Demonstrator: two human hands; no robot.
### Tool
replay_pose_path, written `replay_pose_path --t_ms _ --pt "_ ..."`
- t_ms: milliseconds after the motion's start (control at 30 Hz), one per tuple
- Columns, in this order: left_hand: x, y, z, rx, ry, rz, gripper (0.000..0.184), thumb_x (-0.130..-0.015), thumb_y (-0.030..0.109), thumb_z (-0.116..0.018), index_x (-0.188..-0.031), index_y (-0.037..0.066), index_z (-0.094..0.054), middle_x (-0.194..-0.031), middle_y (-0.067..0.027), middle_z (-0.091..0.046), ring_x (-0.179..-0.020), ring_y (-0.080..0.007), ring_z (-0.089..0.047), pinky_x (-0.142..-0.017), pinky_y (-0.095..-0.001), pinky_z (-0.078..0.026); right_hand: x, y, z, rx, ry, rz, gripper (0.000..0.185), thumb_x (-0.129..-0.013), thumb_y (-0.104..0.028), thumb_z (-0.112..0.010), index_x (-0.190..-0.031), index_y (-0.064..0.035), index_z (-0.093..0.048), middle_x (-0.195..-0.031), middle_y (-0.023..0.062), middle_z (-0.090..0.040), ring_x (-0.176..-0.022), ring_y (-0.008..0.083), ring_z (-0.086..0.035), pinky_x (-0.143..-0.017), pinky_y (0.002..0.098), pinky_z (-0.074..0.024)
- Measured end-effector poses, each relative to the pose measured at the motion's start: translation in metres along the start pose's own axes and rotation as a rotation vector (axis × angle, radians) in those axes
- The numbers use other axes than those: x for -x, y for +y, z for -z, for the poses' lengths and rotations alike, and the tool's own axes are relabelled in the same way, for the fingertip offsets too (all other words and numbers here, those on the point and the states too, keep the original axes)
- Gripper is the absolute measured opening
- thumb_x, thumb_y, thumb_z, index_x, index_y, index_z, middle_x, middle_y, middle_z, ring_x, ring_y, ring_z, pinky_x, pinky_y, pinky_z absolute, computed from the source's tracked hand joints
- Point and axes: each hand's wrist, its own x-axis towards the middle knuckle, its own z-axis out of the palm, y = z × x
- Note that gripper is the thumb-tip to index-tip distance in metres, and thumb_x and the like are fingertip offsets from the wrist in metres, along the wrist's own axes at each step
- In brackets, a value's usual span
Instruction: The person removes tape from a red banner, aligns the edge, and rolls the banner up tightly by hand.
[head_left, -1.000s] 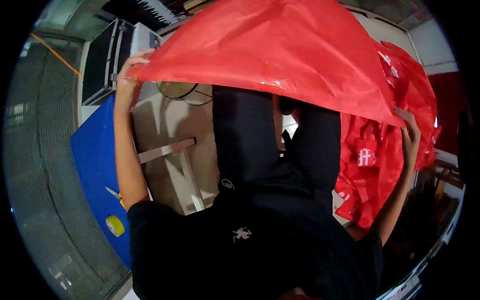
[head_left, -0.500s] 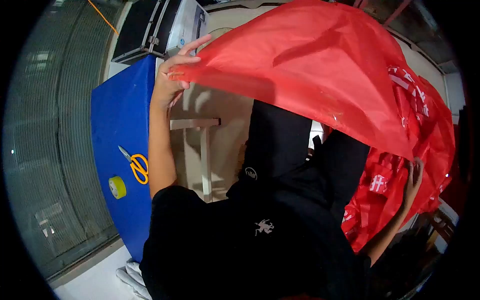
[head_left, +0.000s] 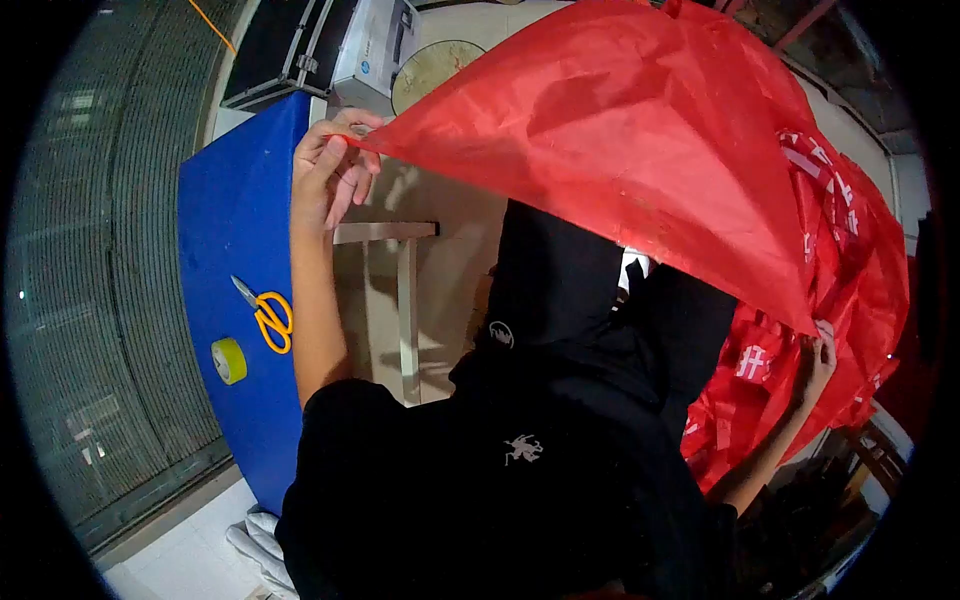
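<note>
A large sheet of thin red fabric [head_left: 620,140] with white printed characters on its right part stretches across my lap between both hands. At upper left, my left hand [head_left: 340,165] pinches one corner of it between thumb and finger, above the edge of a blue-topped table. My right hand [head_left: 820,352], lower on the right, grips the near edge of the same fabric, its fingers closed and partly hidden. Folds and bunches of the red material lie around and below that hand.
Orange-handled scissors [head_left: 268,318] and a roll of yellow tape [head_left: 229,360] rest on the blue table [head_left: 240,220] at left. Beyond it stand a black case [head_left: 285,50], a white box [head_left: 375,50] and a round stool [head_left: 435,72]. A ribbed shutter [head_left: 110,250] lines the far left.
My left hand has moved left and slightly down, its fingers closing on the fabric corner and drawing the edge tauter. More of the round stool shows. My right hand has shifted slightly.
</note>
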Motion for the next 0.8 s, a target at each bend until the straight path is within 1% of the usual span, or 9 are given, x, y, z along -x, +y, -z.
replay_pose_path --t_ms 33,167,267,367,433,600,667,733,800 --pt "0.001 0.001 -0.001 -0.023 0.016 0.023 0.017 -0.093 0.021 -0.059 -0.093 0.003 -0.058 -0.117 -0.0186 -0.054 -0.082 -0.0185 -0.063 -0.050 -0.0192 -0.047 0.002 0.005 -0.001 -0.113 0.021 -0.011 0.014 -0.093 -0.007 -0.053 -0.103 -0.0004 -0.060 -0.124 0.0069 -0.054 -0.109 0.0204 -0.054 -0.091 0.0307 -0.0438" --pt "0.011 0.017 -0.021 -0.073 0.093 0.162 0.012 -0.093 0.015 -0.058 -0.093 0.003 -0.058 -0.117 -0.0146 -0.054 -0.084 -0.0127 -0.059 -0.049 -0.0174 -0.043 0.016 0.020 -0.004 -0.237 0.152 -0.156 0.013 -0.096 -0.012 -0.053 -0.105 -0.0046 -0.056 -0.127 0.0049 -0.051 -0.101 0.0163 -0.054 -0.085 0.0298 -0.0451" --pt "0.018 0.018 -0.017 -0.213 0.221 0.266 0.010 -0.091 0.012 -0.059 -0.094 0.003 -0.057 -0.110 -0.0089 -0.055 -0.075 -0.0067 -0.053 -0.048 -0.0153 -0.038 0.028 0.008 -0.009 -0.426 -0.040 -0.255 0.014 -0.097 -0.023 -0.055 -0.098 -0.0098 -0.052 -0.110 0.0004 -0.051 -0.079 0.0094 -0.048 -0.074 0.0270 -0.0441" --pt "0.022 0.017 -0.018 -0.275 0.419 0.410 0.009 -0.087 0.015 -0.065 -0.089 0.006 -0.061 -0.087 0.0020 -0.053 -0.066 -0.0021 -0.046 -0.045 -0.0176 -0.031 0.034 -0.030 -0.041 -0.378 0.069 -0.315 0.012 -0.096 -0.024 -0.056 -0.095 -0.0125 -0.052 -0.096 -0.0026 -0.050 -0.072 0.0070 -0.046 -0.066 0.0242 -0.0419" --pt "0.025 0.016 -0.013 -0.279 0.409 0.486 0.009 -0.088 0.015 -0.065 -0.088 0.008 -0.061 -0.082 0.0035 -0.052 -0.066 -0.0018 -0.046 -0.045 -0.0172 -0.031 0.035 -0.033 -0.038 -0.423 -0.130 -0.419 0.010 -0.096 -0.024 -0.057 -0.094 -0.0147 -0.052 -0.086 -0.0058 -0.050 -0.069 0.0046 -0.045 -0.061 0.0215 -0.0399" --pt "0.017 0.026 -0.022 -0.372 0.382 0.684 0.008 -0.089 0.018 -0.063 -0.088 0.012 -0.059 -0.074 0.0054 -0.051 -0.064 -0.0006 -0.046 -0.046 -0.0163 -0.031 0.044 -0.066 -0.059 -0.310 -0.120 -0.604 0.010 -0.095 -0.024 -0.058 -0.099 -0.0155 -0.055 -0.083 -0.0078 -0.051 -0.075 0.0032 -0.051 -0.058 0.0170 -0.0364" --pt "0.014 0.025 -0.010 -0.404 0.283 0.620 0.014 -0.092 0.018 -0.060 -0.100 0.008 -0.057 -0.078 0.0009 -0.057 -0.054 -0.0030 -0.046 -0.044 -0.0160 -0.034 0.049 -0.075 -0.072 -0.335 0.005 -0.621 0.014 -0.096 -0.025 -0.057 -0.105 -0.0147 -0.057 -0.090 -0.0069 -0.054 -0.079 0.0037 -0.053 -0.058 0.0184 -0.0368" --pt "0.007 0.023 -0.022 -0.419 0.248 0.482 0.008 -0.092 0.015 -0.060 -0.091 0.007 -0.057 -0.081 -0.0005 -0.060 -0.065 -0.0046 -0.055 -0.044 -0.0167 -0.039 0.046 -0.063 -0.071 -0.331 0.034 -0.632 0.017 -0.096 -0.026 -0.057 -0.108 -0.0141 -0.057 -0.097 -0.0060 -0.056 -0.084 0.0049 -0.053 -0.064 0.0208 -0.0398" --pt "0.004 0.020 -0.007 -0.369 0.177 0.513 0.009 -0.092 0.015 -0.060 -0.093 0.006 -0.056 -0.082 -0.0031 -0.062 -0.062 -0.0063 -0.057 -0.045 -0.0179 -0.042 0.041 -0.038 -0.066 -0.365 -0.030 -0.497 0.024 -0.097 -0.025 -0.055 -0.119 -0.0143 -0.057 -0.105 -0.0056 -0.057 -0.090 0.0055 -0.052 -0.069 0.0208 -0.0394"
